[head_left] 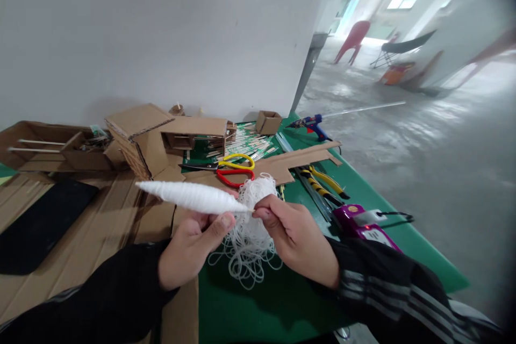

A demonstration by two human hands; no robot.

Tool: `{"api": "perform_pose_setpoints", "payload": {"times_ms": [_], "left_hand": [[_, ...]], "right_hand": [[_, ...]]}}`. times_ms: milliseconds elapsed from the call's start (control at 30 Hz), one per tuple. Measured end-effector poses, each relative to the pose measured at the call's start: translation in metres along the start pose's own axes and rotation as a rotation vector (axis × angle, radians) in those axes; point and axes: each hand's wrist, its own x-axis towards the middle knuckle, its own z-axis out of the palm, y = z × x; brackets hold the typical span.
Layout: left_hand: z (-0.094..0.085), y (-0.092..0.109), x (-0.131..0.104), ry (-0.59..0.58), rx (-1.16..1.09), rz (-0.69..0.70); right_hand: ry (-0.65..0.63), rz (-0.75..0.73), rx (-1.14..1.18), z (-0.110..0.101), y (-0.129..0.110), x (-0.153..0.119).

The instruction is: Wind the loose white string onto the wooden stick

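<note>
A spindle of white string (189,196), thick in the middle and tapered at both ends, lies almost level above the table. My left hand (197,239) is closed around its right half, thumb on top. The fingertips of my right hand (288,226) pinch the thin stick tip at its right end; whether string is also in that pinch I cannot tell. Beneath and behind both hands sits a loose, tangled heap of white string (252,258). Scissors (236,169) with one yellow and one red handle rest just beyond the heap.
Cardboard boxes (193,126) and thin sticks (250,142) line the back. A black flat object (44,226) lies on cardboard at left. Pliers (322,183), a blue glue gun (314,126) and a purple device with a cable (363,223) stand along the green table's (423,258) right side.
</note>
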Motion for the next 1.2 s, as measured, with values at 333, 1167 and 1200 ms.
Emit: {"api": "perform_pose_setpoints", "payload": {"times_ms": [333, 1167, 1200], "left_hand": [[-0.001, 0.0, 0.0, -0.013, -0.014, 0.015], [0.002, -0.009, 0.002, -0.135, -0.088, 0.134], [0.002, -0.01, 0.002, -0.134, -0.065, 0.13]], "right_hand": [[0.005, -0.039, 0.03, -0.003, 0.001, 0.0], [-0.036, -0.057, 0.002, 0.001, -0.002, 0.0], [-0.019, -0.049, 0.005, 0.001, -0.002, 0.0]]}}
